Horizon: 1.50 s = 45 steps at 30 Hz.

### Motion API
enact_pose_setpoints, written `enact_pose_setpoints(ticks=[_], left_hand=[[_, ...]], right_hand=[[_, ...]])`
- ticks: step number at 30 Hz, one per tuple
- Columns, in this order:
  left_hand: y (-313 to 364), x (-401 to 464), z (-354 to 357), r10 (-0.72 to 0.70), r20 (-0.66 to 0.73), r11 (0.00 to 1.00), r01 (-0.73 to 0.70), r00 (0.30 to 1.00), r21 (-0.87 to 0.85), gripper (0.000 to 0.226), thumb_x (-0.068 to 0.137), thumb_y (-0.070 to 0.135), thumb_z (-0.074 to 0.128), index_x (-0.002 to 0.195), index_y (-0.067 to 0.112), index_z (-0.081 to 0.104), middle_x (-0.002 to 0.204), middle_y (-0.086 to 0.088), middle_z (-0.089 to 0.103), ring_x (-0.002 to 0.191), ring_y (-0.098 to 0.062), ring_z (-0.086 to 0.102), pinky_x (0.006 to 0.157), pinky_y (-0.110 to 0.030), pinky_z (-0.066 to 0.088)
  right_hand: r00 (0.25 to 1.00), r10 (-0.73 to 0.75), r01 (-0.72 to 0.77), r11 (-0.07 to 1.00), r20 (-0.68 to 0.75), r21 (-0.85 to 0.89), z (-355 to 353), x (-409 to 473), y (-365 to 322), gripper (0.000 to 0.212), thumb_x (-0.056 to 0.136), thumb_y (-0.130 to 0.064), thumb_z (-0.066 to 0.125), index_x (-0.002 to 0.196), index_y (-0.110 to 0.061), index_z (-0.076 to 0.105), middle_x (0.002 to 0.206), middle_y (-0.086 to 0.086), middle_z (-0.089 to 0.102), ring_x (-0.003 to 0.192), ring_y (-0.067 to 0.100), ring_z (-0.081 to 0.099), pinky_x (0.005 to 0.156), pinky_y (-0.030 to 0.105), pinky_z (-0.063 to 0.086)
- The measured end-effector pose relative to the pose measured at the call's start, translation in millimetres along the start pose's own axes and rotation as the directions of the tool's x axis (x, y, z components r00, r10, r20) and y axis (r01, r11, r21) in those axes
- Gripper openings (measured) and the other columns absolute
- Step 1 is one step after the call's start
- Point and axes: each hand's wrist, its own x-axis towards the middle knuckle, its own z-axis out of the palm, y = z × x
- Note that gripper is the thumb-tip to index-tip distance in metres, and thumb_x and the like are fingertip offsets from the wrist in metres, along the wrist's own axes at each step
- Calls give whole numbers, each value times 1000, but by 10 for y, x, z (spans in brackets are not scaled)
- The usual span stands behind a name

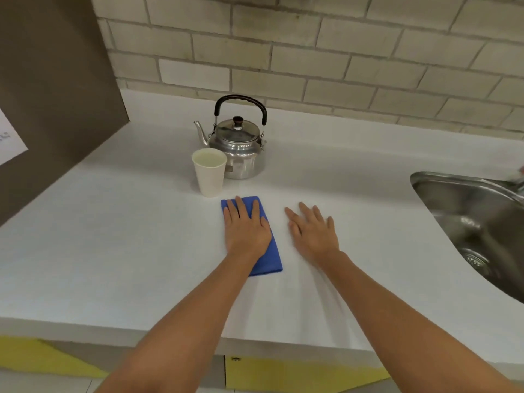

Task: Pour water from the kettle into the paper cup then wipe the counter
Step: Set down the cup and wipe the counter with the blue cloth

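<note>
A metal kettle (241, 148) with a black handle stands upright at the back of the white counter (113, 236), its spout pointing left. Just in front of it, to the left, stands a white paper cup (210, 174) with water in it. A folded blue cloth (270, 251) lies flat on the counter in front of the cup. My left hand (246, 226) rests palm down on the cloth, fingers spread and flat. My right hand (313, 231) lies flat on the bare counter just right of the cloth, holding nothing.
A steel sink (476, 222) is set into the counter at the right. A brick wall (312, 52) runs along the back. A brown panel (51, 95) stands at the left. The counter's front edge is near me, with yellow cabinet fronts (297, 375) below.
</note>
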Motion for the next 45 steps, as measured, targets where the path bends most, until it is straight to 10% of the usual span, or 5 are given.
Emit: enact_pose_setpoints(ticks=[32,45], left_hand=[[422,750,42,164,23,984,-162,986,-75,49,98,31,16,147,24,13,159,-4,7,144,-31,3,119,-43,-1],[-1138,-376,-182,-72,-67,994,66,995,-82,55,95,43,23,147,27,11,159,-3,6,146,-24,1,119,-38,-1]], right_hand=[[997,26,-13,983,-71,182,116,69,124,47,99,-32,11,145,-27,16,156,-4,16,144,15,6,117,42,5],[997,40,-41,999,-58,-17,139,64,-304,52,97,-41,15,144,-21,18,157,4,12,144,25,4,115,48,7]])
